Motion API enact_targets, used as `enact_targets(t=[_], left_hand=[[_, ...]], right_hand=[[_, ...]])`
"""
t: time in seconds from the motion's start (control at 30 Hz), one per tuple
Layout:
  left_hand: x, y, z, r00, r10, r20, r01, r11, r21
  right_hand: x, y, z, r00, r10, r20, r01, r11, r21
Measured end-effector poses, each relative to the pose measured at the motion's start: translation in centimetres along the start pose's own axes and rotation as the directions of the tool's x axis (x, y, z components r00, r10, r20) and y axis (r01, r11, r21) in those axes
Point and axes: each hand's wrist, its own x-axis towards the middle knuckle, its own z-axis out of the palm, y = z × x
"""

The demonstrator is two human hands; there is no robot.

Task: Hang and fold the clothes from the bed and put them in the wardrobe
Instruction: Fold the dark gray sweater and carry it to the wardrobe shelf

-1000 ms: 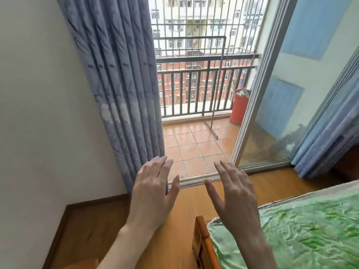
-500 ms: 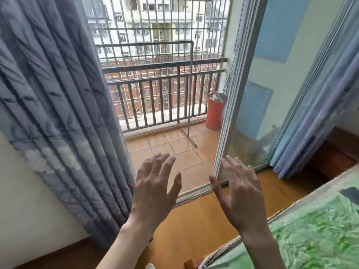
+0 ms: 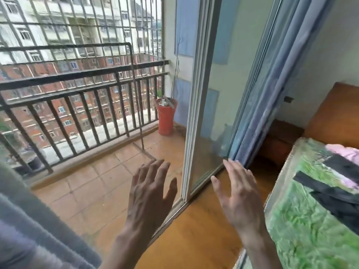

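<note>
My left hand [image 3: 150, 193] and my right hand [image 3: 240, 193] are raised in front of me, backs up, fingers spread and straight, holding nothing. At the right edge lies the bed [image 3: 303, 230] with a green patterned cover. On it rest a black garment [image 3: 338, 199] and, farther back, a pink garment [image 3: 347, 152]. Both hands are apart from the bed and the clothes. No wardrobe is in view.
A sliding glass door [image 3: 211, 105] stands open onto a tiled balcony [image 3: 101, 183] with a dark railing [image 3: 81, 105] and a red bin [image 3: 166, 117]. Blue curtains hang at left [image 3: 29, 230] and right [image 3: 272, 78]. A wooden headboard [image 3: 334, 117] rises behind the bed.
The view has swung right: the left curtain slid toward the frame's edge, and more of the bed with the black and pink clothes came in. Both hands stay raised and spread.
</note>
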Motion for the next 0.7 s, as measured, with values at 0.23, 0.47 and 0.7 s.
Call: enact_targets(t=[0.23,0.47,0.7], left_hand=[[7.6,-1.3,5.7,0.991,0.134,0.025,-0.127,0.975,-0.181],[13.2,2.4,12.5,0.951,0.298,0.078,-0.257,0.909,-0.326],[20.2,8.5,20.5,0.884,0.458,0.089,-0.386,0.825,-0.413]], right_hand=[[2.6,2.7,0.3,0.976,0.199,-0.092,-0.210,0.967,-0.141],[3.8,6.9,0.7,0.908,0.365,-0.205,-0.402,0.898,-0.179],[7.5,14.3,3.0,0.840,0.479,-0.256,-0.524,0.839,-0.147]])
